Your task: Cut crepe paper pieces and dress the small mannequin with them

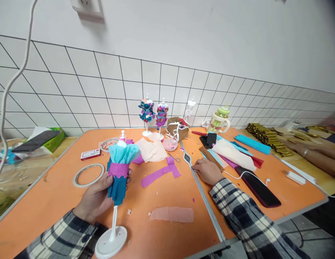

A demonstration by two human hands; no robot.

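My left hand (98, 194) is closed around a small white dress-form stand (112, 235), held upright with its round base near the table's front edge. The form wears teal crepe paper (119, 192), a purple crepe band (119, 169) at the waist and a ruffled light-blue top layer (124, 153). My right hand (209, 171) rests on the table with fingers curled together, fingertips at the metal table strip (202, 190). Anything under those fingertips is hidden. Purple crepe strips (156, 176) and a pale pink strip (173, 214) lie between the hands.
Tape rolls (79, 183) and a small box (90, 154) lie left. Dressed forms (147, 111), a bare form (191, 106), a cardboard box (181, 133) and a bottle (220, 120) stand behind. Small scissors (174, 157) lie mid-table; a phone (258, 187) lies right. Another person's arm (313, 156) reaches in.
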